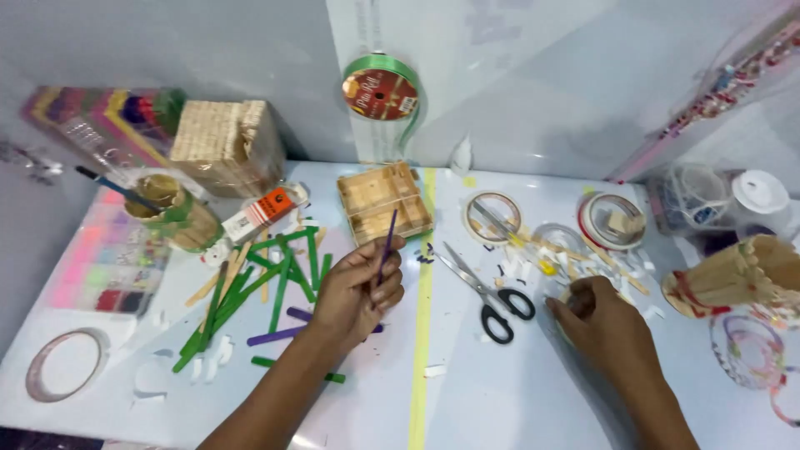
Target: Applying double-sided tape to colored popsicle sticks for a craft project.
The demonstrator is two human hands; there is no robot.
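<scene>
One purple stick pinched up in my left fingers, right hand down among the scraps.

My left hand grips a thin purple stick upright; just beyond its tip sits the small wooden-stick box, built but plain. Under my wrist lie loose green and purple sticks, unused. My right hand rests curled on white paper scraps, whether gripping anything I cannot tell; the black-handled scissors lie between my hands.

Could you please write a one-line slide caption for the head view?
Left hand holds a purple craft stick upright; right hand rests beside black-handled scissors.
</scene>
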